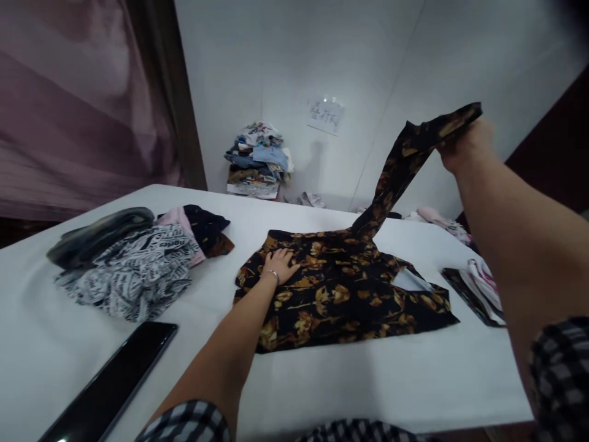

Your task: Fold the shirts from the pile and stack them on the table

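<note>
- The white wall behind takes up most of the upper view, with a mauve curtain hanging at the far left and a dark frame beside it.
- The white table fills the lower view; its near edge is cut off by the picture and by checked sleeves at the bottom.
- A black garment with gold flowers lies spread flat near the middle of the table, one long strip of it lifted up and to the right.
- The right hand is raised well above the table, fingers closed around the end of that strip; the fingertips are hidden behind the cloth.
- The left hand rests palm down on the garment's upper left part, fingers spread flat and gripping nothing; a thin bracelet sits at the wrist.
- A heap of black-and-white printed cloth lies to the left, with a dark folded piece on top and pink and black fabric behind it.
- A stack of folded clothes stands at the wall on the table's far edge.
- A dark flat object lies at the near left, partly cut off; I cannot tell what it is.
- More fabric at the right edge is half hidden by the right arm.
- A small paper note is stuck on the wall, its writing too blurred to read.
</note>
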`<state>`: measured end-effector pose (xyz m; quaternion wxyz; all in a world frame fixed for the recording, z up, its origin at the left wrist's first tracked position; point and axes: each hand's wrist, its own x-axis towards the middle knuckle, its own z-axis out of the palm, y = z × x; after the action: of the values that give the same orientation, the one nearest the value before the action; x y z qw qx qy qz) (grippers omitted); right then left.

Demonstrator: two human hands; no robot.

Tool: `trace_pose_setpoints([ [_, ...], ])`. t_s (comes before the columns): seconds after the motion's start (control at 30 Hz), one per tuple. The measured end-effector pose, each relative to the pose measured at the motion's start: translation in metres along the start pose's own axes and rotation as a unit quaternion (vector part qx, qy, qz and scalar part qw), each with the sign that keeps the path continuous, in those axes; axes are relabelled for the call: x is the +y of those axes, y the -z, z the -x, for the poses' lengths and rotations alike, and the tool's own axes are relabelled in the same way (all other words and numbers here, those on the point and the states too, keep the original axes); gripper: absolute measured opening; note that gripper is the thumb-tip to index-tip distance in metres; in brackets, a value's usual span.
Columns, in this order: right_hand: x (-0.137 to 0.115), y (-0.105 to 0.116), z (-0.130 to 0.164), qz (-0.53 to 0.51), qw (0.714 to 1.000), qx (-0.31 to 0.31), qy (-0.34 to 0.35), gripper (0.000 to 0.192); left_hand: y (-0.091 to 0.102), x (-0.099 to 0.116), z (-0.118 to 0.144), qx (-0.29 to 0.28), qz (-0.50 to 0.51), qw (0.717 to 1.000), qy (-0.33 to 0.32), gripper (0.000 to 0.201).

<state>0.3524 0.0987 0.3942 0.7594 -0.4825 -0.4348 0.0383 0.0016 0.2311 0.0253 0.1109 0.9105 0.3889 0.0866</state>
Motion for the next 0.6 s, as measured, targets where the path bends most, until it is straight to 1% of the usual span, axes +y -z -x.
trace_pose_setpoints([
  [0.07, -0.020, 0.029, 0.014, -0.033, 0.999, 0.016, -0.010, 0.026, 0.000, -0.003, -0.003, -0.002, 0.003, 1.000, 0.001, 0.061],
  [0.13, -0.037, 0.056, 0.036, -0.059, 0.998, 0.003, -0.004, 0.029, 0.005, -0.004, -0.006, -0.008, 0.009, 1.000, 0.010, 0.057],
  [0.23, -0.056, 0.092, 0.077, -0.066, 0.998, -0.003, -0.009, 0.037, 0.021, 0.001, -0.011, -0.006, 0.008, 0.999, 0.034, 0.051],
  [0.27, -0.060, 0.103, 0.090, -0.056, 0.998, -0.009, -0.014, 0.039, 0.028, 0.004, -0.013, 0.008, 0.002, 0.999, 0.045, 0.052],
  [0.33, -0.068, 0.120, 0.115, -0.027, 0.999, -0.024, -0.014, 0.040, 0.041, 0.012, -0.017, 0.062, -0.028, 0.996, 0.061, 0.054],
  [0.37, -0.071, 0.127, 0.126, -0.014, 0.999, -0.033, -0.015, 0.039, 0.045, 0.016, -0.018, 0.088, -0.053, 0.993, 0.059, 0.057],
  [0.4, -0.074, 0.133, 0.135, -0.005, 0.999, -0.042, -0.017, 0.037, 0.049, 0.020, -0.020, 0.103, -0.083, 0.990, 0.048, 0.062],
  [0.43, -0.076, 0.137, 0.142, 0.001, 0.998, -0.051, -0.020, 0.035, 0.050, 0.024, -0.022, 0.101, -0.113, 0.988, 0.032, 0.066],
  [0.5, -0.083, 0.141, 0.154, 0.012, 0.997, -0.068, -0.022, 0.032, 0.051, 0.030, -0.025, 0.062, -0.159, 0.985, 0.001, 0.067],
  [0.57, -0.089, 0.143, 0.161, 0.026, 0.997, -0.075, -0.012, 0.031, 0.048, 0.034, -0.028, 0.024, -0.178, 0.984, -0.007, 0.060],
  [0.6, -0.092, 0.144, 0.163, 0.032, 0.997, -0.075, -0.006, 0.030, 0.047, 0.035, -0.029, 0.016, -0.181, 0.983, -0.005, 0.056],
])
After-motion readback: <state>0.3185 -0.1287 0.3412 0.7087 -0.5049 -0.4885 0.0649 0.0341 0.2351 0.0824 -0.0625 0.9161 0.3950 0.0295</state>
